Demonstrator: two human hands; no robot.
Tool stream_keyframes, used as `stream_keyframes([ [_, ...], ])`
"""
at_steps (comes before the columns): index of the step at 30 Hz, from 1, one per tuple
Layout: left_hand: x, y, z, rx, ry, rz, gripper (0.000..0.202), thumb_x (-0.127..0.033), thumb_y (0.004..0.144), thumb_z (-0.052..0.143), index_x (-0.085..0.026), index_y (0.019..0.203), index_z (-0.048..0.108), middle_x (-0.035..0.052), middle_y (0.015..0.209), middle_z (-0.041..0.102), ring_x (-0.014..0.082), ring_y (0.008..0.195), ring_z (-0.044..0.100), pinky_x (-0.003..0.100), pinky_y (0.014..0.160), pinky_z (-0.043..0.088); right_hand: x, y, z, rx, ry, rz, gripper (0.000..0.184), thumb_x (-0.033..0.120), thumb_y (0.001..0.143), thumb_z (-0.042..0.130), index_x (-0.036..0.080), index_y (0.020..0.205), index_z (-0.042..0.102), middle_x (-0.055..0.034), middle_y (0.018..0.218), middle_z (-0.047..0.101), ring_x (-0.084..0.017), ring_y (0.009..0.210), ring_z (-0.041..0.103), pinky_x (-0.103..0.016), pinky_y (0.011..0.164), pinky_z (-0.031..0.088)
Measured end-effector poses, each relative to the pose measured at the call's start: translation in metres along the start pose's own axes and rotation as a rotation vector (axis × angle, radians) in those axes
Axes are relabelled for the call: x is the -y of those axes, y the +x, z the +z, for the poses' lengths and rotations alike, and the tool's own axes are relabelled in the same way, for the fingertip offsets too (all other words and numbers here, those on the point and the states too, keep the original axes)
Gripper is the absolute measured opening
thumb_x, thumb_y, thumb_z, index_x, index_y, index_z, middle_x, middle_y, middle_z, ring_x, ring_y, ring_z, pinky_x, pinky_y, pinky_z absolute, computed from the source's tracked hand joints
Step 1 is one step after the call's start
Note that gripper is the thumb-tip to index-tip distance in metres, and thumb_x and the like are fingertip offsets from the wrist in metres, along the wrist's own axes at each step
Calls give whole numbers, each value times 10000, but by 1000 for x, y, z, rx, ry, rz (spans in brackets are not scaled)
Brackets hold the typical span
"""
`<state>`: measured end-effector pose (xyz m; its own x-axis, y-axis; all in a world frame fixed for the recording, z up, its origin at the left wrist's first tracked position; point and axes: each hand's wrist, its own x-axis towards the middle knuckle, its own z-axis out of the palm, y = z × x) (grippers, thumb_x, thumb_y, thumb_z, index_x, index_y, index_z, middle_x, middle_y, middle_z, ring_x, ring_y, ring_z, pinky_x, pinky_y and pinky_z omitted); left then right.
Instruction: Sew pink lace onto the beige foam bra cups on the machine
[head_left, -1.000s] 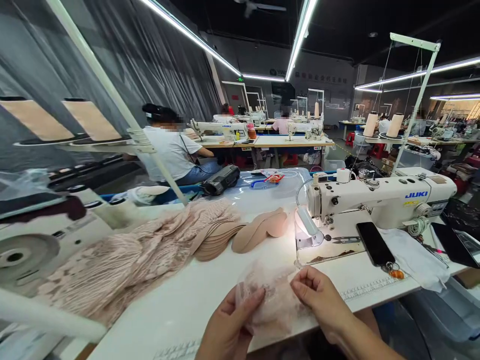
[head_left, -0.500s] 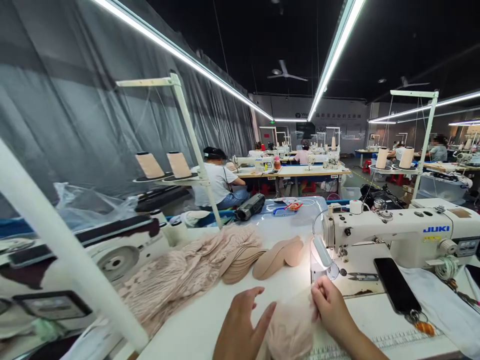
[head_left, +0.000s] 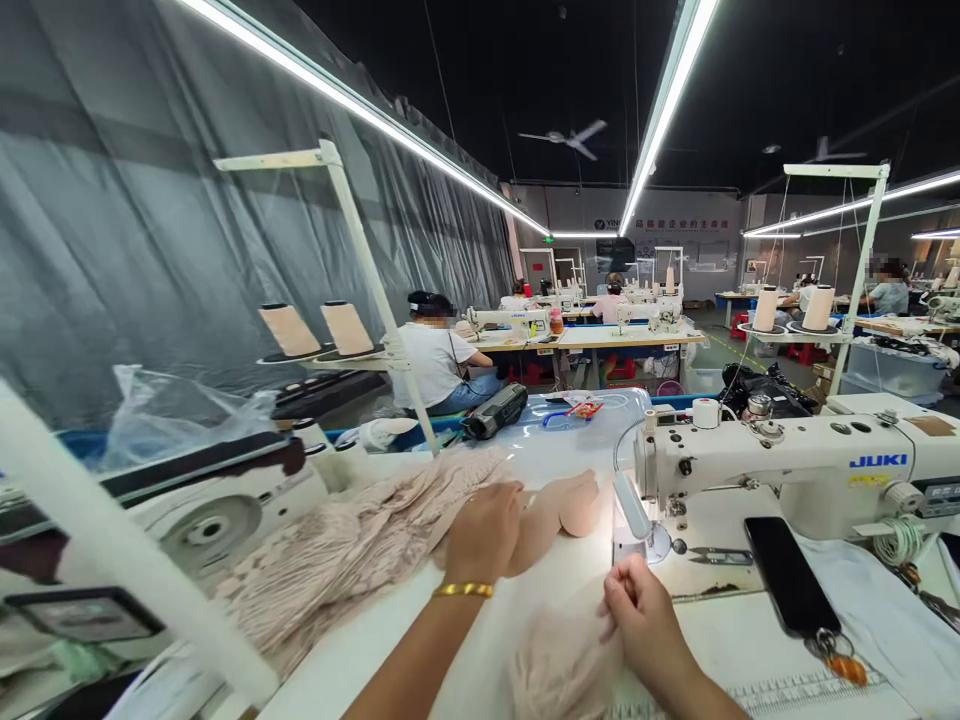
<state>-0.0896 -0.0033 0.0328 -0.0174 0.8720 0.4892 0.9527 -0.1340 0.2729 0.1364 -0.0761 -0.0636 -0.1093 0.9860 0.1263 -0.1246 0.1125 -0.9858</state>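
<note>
My left hand, with a gold bracelet at the wrist, lies over the left stack of beige bra pads. Its back faces me and hides the fingertips, so I cannot see whether it grips a pad. More beige bra pads spread out to its right. My right hand is closed, thumb against finger, on the edge of a sheer beige fabric piece that drapes over the table. Just beyond that hand are the needle area and small lamp of the white sewing machine.
Lace fabric is heaped at left. Thread snips and a phone with a key ring lie at right. A thread stand pole crosses the left foreground. A co-worker sits ahead at left.
My left hand has moved forward and up from beside the sheer fabric onto the bra pads. My right hand keeps its pinch on the fabric, almost in place. The view has shifted slightly.
</note>
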Motion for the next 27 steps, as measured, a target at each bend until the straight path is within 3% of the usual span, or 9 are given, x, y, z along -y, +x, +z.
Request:
stream_keyframes([
  [2,-8,-8,-18,94,-76,-4,376,-343,1052,441,-167,1153,757,142,1220,763,323,1159,695,430,971,555,7,-1,-3,-23,52,29,493,700,877,652,218,842,560,5,724,668,-159,573,630,-271,586,486],
  [6,-36,-39,-46,476,-293,90,383,-532,933,564,-234,1005,792,14,975,809,244,866,747,284,692,558,16,-2,-11,-51,101,84,495,708,893,637,215,904,595,8,761,680,-144,567,605,-249,540,423],
  [10,-59,-63,-48,754,-368,170,294,-421,879,552,-205,896,751,12,884,781,233,798,712,281,646,480,18,-7,-18,-64,138,70,536,742,924,572,212,1002,610,13,782,662,-121,531,531,-233,485,349],
  [14,-63,-61,-34,703,-327,236,269,-362,843,538,-195,926,732,58,912,775,273,852,707,339,730,495,22,-18,-18,-42,109,-56,404,505,840,788,216,1058,610,4,834,699,-160,703,632,-265,647,468],
  [17,-67,-51,-30,728,-428,338,548,-378,775,669,-230,1303,671,104,1321,728,326,1187,672,407,978,518,32,-29,-18,-8,-73,-168,261,281,859,726,225,1090,620,-9,872,732,-176,768,651,-293,720,487],
  [19,-72,-43,-32,831,-521,466,671,-332,724,723,-276,1384,615,69,1413,686,309,1274,636,388,1053,496,43,-35,-19,41,-250,-267,204,217,898,659,233,1099,634,-19,900,751,-177,761,653,-287,693,481],
  [21,-76,-35,-34,892,-541,566,436,-286,723,693,-256,1157,690,23,1144,764,264,1049,704,320,901,534,56,-38,-21,44,-434,-451,171,200,952,613,241,1115,642,-44,970,768,-194,812,679,-292,697,488],
  [23,-76,-29,-36,840,-506,579,122,-272,765,625,-226,876,641,-17,821,687,207,767,646,272,688,471,67,-39,-22,-37,-604,-668,148,196,1006,573,243,1130,639,-59,976,767,-208,830,688,-306,711,494],
  [27,-58,-30,-31,461,-406,600,138,-250,896,511,-232,759,520,-29,661,554,184,617,508,291,599,348,77,-31,-22,-214,-814,-945,171,171,1047,544,249,1181,614,-51,892,769,-211,744,670,-320,691,468],
])
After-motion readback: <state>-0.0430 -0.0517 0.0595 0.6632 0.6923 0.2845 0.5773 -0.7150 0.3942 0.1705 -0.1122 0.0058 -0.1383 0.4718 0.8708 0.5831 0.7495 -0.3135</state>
